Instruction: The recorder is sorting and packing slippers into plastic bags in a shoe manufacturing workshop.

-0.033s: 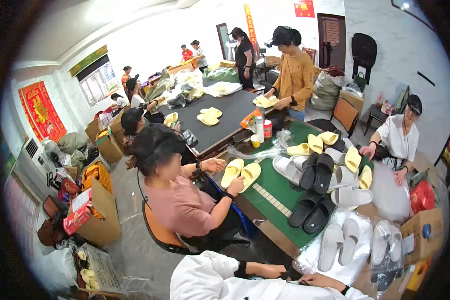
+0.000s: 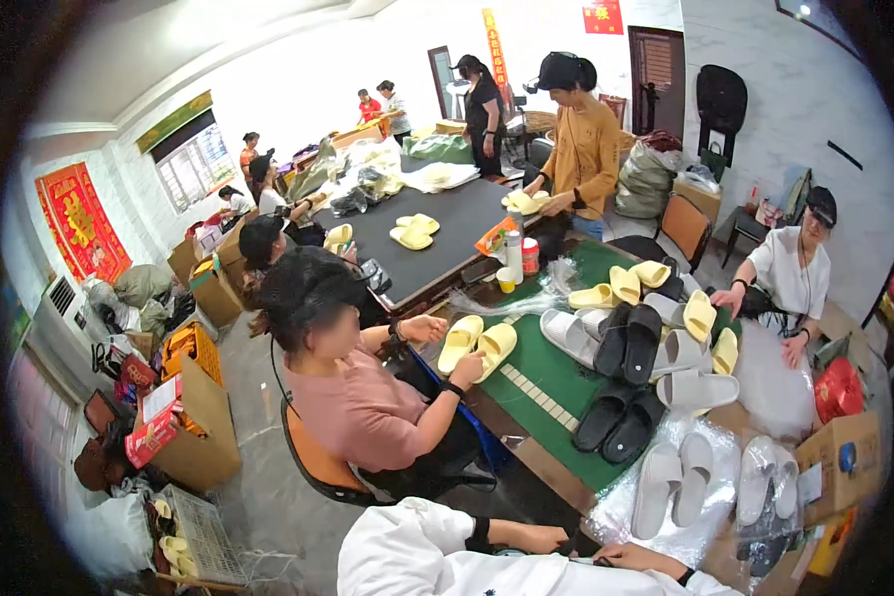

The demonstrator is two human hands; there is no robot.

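Note:
Neither of my hands shows in the head view. At the lower edge a person in white [image 2: 417,556] leans over the table corner, both of that person's hands meeting near a dark item [image 2: 576,544]. A seated person in a pink top [image 2: 362,407] holds a pair of yellow slippers [image 2: 479,343] on the green mat [image 2: 556,382]. Grey, black and yellow slippers [image 2: 655,343] lie in pairs across the mat. White slippers [image 2: 673,482] rest on clear plastic film.
A long dark table [image 2: 437,233] with more yellow slippers runs to the back, with several people around it. Cardboard boxes [image 2: 203,427] stand on the left and another box [image 2: 844,452] on the right. A wire basket [image 2: 203,536] sits on the floor.

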